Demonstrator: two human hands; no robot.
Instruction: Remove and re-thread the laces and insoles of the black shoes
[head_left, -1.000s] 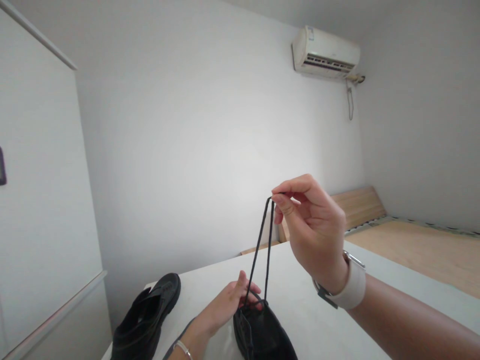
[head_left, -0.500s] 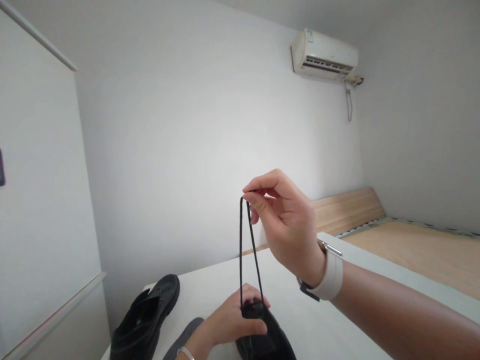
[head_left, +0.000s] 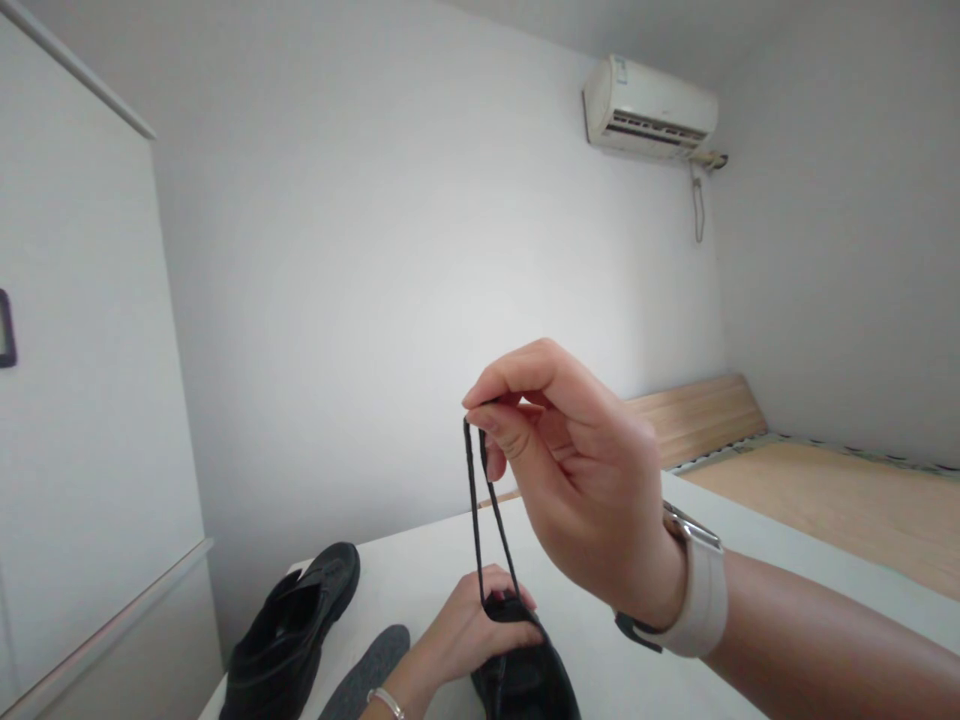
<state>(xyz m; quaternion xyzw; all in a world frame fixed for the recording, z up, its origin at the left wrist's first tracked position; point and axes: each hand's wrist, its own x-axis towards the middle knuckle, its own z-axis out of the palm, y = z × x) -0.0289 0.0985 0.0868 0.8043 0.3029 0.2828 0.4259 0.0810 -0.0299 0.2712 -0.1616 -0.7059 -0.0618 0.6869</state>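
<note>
My right hand (head_left: 570, 480) is raised above the white table (head_left: 615, 620), thumb and forefinger pinched on both ends of a black shoelace (head_left: 480, 530). The two strands run down to a black shoe (head_left: 525, 680) at the bottom edge. My left hand (head_left: 465, 630) wraps round the front of that shoe and holds it down. A pale watch band is on my right wrist, a thin bracelet on the left.
A second black shoe (head_left: 289, 640) lies on the table's left side, with a grey insole (head_left: 367, 670) beside it. A white cabinet (head_left: 75, 400) stands at the left. A wooden bed frame (head_left: 825, 490) lies behind the table; an air conditioner (head_left: 649, 105) hangs on the wall.
My right hand has carried the lace ends leftward and slightly nearer, so the strands now hang closer together. My left hand shifted its grip on the shoe; the grey insole has come into view.
</note>
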